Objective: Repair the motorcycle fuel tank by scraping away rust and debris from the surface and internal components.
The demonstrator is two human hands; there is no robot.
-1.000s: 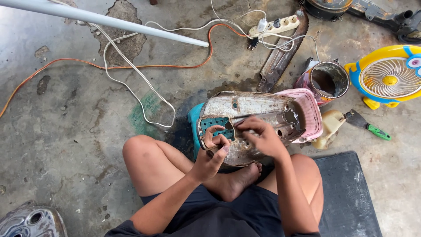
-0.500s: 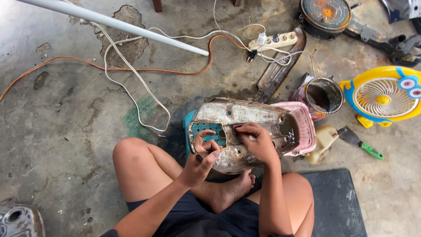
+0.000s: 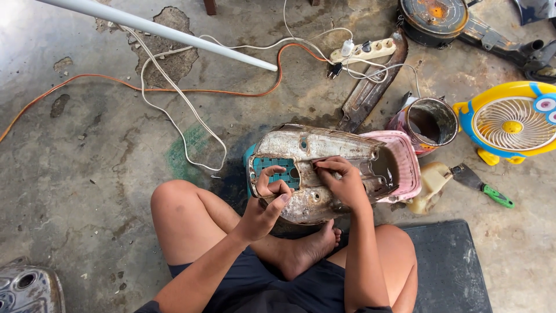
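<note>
- A white pipe (image 3: 156,29) slants across the upper left of the frame, and an orange cable (image 3: 174,90) and a white cable (image 3: 174,98) loop over the concrete floor (image 3: 87,174) below it.
- At upper centre a pale power strip (image 3: 370,51) lies with plugs in it; a rusty flat metal strip (image 3: 368,93) runs diagonally just beneath.
- On the right stand a rusty tin can (image 3: 431,120), a yellow and blue toy-like fan (image 3: 512,124) and a green-handled scraper (image 3: 480,185); a dark mat (image 3: 446,266) fills the lower right.
- The worn, rust-stained metal panel (image 3: 324,156) sits at centre frame, propped over a teal block and a pink plastic basket (image 3: 405,168), above the person's crossed legs and bare foot.
- Its long axis runs left to right, tilted slightly; the grilled opening is at its left end.
- The left hand (image 3: 269,200) curls its fingers around the panel's lower left edge, gripping it.
- The right hand (image 3: 341,179) presses on the panel's middle, fingers pinched narrow; whether they hold something small cannot be told.
</note>
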